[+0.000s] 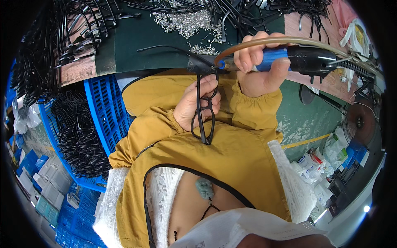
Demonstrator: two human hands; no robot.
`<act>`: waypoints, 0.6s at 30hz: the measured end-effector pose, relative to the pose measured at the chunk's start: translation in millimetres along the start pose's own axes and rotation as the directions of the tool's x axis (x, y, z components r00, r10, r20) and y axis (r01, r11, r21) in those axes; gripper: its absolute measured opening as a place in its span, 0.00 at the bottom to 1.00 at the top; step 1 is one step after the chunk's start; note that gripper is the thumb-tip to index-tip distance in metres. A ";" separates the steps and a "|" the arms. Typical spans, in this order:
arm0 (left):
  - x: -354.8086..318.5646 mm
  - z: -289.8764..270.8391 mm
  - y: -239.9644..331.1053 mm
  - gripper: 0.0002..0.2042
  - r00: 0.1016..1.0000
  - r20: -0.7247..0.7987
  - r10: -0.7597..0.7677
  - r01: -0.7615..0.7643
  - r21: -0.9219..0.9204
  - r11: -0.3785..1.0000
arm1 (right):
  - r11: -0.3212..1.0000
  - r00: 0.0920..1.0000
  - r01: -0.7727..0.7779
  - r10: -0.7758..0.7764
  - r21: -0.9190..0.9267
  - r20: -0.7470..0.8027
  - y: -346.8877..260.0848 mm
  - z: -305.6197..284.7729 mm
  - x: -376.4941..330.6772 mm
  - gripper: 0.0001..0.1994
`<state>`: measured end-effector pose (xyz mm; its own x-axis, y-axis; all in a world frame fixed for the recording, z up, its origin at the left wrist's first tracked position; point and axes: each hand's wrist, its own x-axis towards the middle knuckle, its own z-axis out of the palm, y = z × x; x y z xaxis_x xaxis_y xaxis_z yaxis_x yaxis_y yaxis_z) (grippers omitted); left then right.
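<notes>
My left hand (195, 99) is closed round a black eyeglass frame (200, 120), which hangs just off the table's near edge. One thin black temple (171, 47) reaches left from the hinge over the green table top. My right hand (261, 68) grips an electric screwdriver (308, 57) with a blue and black body, lying nearly level. Its tip meets the frame's hinge corner beside a small dark block (196, 63) at the table edge. A brown hose (285, 40) arches over my right fingers toward the tip. The screw itself is too small to make out.
Small silvery screw-like pieces (186, 24) lie heaped on the green table top (132, 45). Black temples (89, 29) are piled at the far left and back. On my left a blue basket (108, 111) holds several black frames (78, 136). A fan (359, 121) stands at right.
</notes>
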<state>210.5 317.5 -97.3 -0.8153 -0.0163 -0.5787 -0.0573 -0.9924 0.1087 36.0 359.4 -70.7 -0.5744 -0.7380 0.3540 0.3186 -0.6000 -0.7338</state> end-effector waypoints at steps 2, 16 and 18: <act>0.9 -2.4 1.4 0.10 1.000 0.013 -0.010 0.009 0.027 1.000 | 0.998 0.997 -0.054 0.055 0.016 -0.055 2.2 0.6 -3.2 0.21; -11.4 -0.8 12.8 0.16 0.989 -0.093 0.112 -0.092 0.200 0.976 | 0.988 0.987 0.048 -0.024 0.149 -0.159 13.6 -38.0 44.0 0.20; -17.3 -1.3 24.3 0.25 0.984 0.006 0.180 -0.179 0.131 0.975 | 0.999 0.982 0.043 -0.043 -0.002 -0.183 22.5 -47.4 47.8 0.19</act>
<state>224.0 293.5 -85.7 -0.8159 -0.1934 -0.5449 0.0146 -0.9490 0.3150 -20.1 325.3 -97.7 -0.7158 -0.6427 0.2732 0.2918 -0.6307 -0.7191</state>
